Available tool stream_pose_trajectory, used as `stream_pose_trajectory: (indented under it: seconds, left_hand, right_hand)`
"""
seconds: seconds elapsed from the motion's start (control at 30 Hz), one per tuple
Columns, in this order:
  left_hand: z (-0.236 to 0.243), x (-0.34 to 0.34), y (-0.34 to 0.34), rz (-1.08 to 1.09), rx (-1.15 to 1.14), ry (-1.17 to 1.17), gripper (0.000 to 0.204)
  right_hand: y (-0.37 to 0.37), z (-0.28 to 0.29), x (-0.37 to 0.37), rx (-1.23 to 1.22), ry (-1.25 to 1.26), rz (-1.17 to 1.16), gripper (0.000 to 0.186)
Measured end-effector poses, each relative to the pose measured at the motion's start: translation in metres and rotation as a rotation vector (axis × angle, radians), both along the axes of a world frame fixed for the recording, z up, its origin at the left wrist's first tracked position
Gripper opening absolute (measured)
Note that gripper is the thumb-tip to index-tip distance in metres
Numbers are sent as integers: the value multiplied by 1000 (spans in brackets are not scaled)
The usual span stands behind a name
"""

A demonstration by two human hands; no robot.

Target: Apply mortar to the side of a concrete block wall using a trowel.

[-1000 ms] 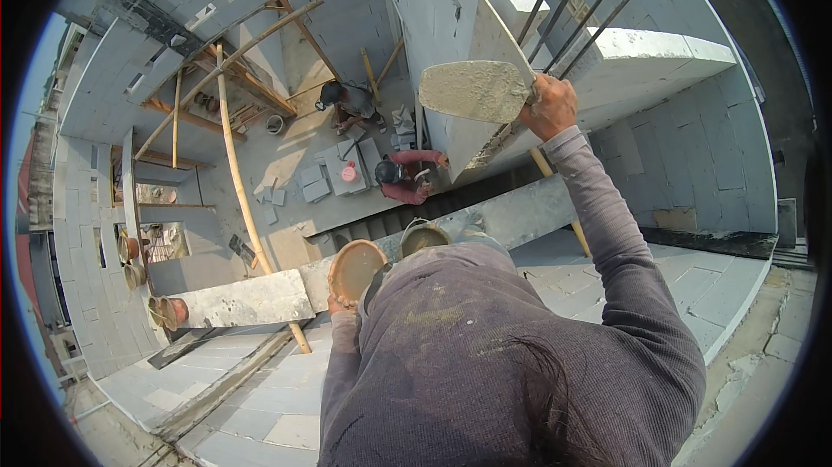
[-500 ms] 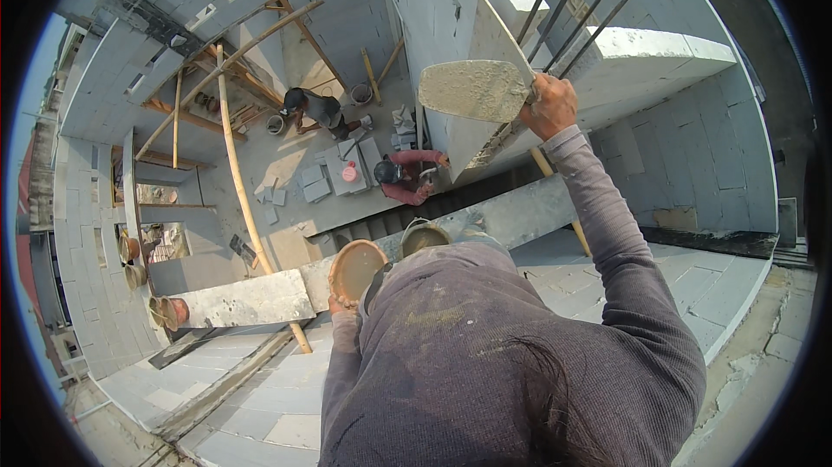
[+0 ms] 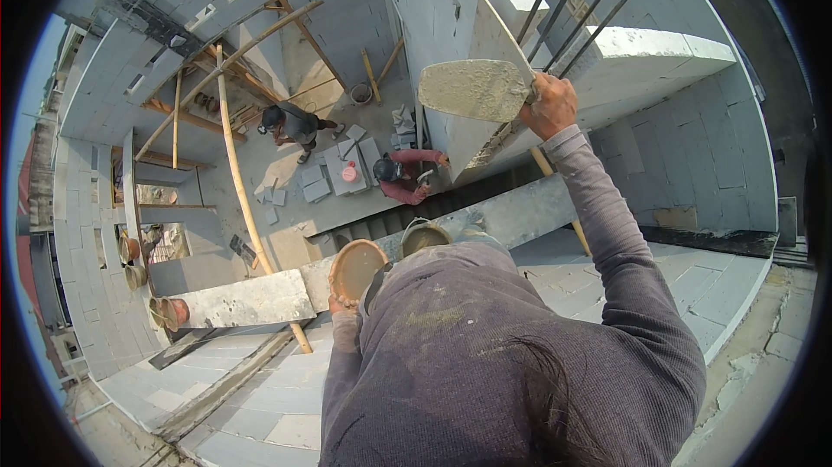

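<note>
My right hand (image 3: 552, 107) is raised at the upper right, its fingers closed round the handle of a trowel. The trowel's broad, rounded blade (image 3: 472, 90) is coated with grey mortar and points left, close to the pale upright edge (image 3: 498, 42) of the wall. Low on the left, my left hand (image 3: 341, 303) grips the rim of a shallow, round, brownish bowl (image 3: 357, 269), tilted so its inside shows. Just right of the bowl is a bucket (image 3: 425, 236), partly hidden by my body.
A long plank (image 3: 243, 301) crosses below me on bamboo poles (image 3: 234, 155), with stacked pots (image 3: 173, 313) at its left end. Steel bars (image 3: 598, 3) rise beside the wall. Two people (image 3: 299, 126) (image 3: 407, 174) work on the floor far below, near grey blocks (image 3: 316, 183).
Down on the floor, the person in dark clothes has shifted left and straightened up somewhat. My hands, the trowel and the bowl stay practically in place.
</note>
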State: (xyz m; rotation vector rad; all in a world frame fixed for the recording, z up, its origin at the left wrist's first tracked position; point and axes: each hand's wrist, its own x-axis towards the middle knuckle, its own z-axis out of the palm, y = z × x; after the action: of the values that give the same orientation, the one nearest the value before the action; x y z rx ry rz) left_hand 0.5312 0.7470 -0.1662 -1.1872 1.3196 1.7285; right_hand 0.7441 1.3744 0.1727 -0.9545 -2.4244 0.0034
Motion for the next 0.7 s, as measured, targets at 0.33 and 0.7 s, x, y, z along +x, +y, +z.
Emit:
stream_pose_trajectory:
  seconds: [0.33, 0.7]
  left_hand:
    - [-2, 0, 1, -18, -39, 34, 43]
    - [1, 0, -2, -69, 56, 35, 39]
  right_hand:
    - [0, -1, -1, 0, 1, -3, 28]
    - [-5, 1, -3, 47, 104, 43, 21]
